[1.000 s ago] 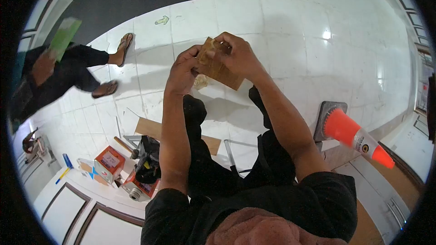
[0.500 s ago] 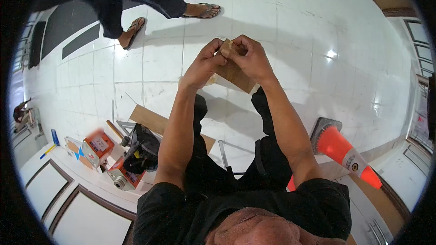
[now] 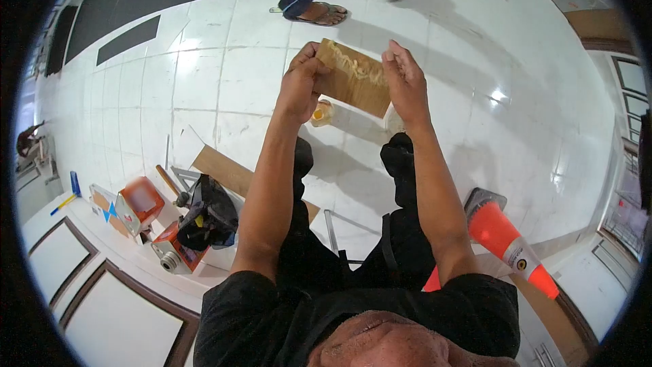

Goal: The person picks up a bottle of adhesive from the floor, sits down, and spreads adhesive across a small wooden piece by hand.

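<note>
A short rectangular piece of wood-grain board [image 3: 353, 88] is held up in front of me, slightly tilted. A wavy, pale yellowish smear that looks like glue runs along its upper part. My left hand [image 3: 302, 85] grips the board's left end, thumb on the face and fingers curled behind. At the right end, my right hand [image 3: 406, 85] has its fingers stretched upward, beside the edge; whether it touches the board I cannot tell. Below the board is a small container with yellow contents [image 3: 320, 113]. A pale round thing [image 3: 394, 122] shows partly by my right wrist.
Another person's sandaled feet [image 3: 324, 13] are on the tiled floor ahead. An orange traffic cone [image 3: 499, 234] lies at my right. At my left are a longer wood strip [image 3: 224, 168], a black bag [image 3: 210, 214], orange boxes [image 3: 140, 202] and a hammer-like tool [image 3: 170, 183].
Both hands were pinched together at the board's top corner; they have parted to its two ends. The board now faces me, showing the smear. The other person has walked right.
</note>
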Demonstrator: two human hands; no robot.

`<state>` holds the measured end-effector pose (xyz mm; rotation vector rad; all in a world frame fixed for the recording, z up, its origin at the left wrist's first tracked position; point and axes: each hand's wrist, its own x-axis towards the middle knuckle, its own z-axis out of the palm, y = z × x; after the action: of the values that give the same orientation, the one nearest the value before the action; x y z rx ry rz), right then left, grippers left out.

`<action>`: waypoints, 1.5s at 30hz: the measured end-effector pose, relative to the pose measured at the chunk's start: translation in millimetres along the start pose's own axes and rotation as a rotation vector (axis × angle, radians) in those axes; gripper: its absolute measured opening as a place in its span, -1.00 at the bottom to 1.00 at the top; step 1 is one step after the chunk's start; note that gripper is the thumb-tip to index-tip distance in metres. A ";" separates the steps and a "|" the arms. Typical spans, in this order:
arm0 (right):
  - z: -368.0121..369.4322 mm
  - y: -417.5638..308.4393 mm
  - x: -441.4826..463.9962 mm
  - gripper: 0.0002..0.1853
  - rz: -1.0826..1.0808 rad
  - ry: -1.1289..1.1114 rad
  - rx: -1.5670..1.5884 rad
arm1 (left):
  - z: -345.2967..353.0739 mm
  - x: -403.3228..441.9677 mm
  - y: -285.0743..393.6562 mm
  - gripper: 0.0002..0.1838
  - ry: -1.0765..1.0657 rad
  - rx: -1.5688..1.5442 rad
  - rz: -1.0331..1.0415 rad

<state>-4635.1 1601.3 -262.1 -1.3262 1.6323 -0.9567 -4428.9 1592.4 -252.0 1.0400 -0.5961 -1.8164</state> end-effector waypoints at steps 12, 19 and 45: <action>15.6 -15.2 -10.0 -0.71 0.003 0.091 0.319 | 8.5 -2.9 1.3 -0.58 -0.055 0.315 0.203; 13.9 -24.3 -15.6 -0.60 -0.028 0.099 0.422 | 17.4 2.0 -9.3 -0.65 0.022 0.277 0.309; 8.7 -7.5 -105.6 -0.28 -0.089 0.058 0.213 | -2.9 -97.3 -28.2 -0.60 -0.061 0.269 0.208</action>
<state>-4611.3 1703.5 -245.5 -1.2432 1.4779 -1.1976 -4419.5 1691.9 -235.8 1.0574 -0.9705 -1.6187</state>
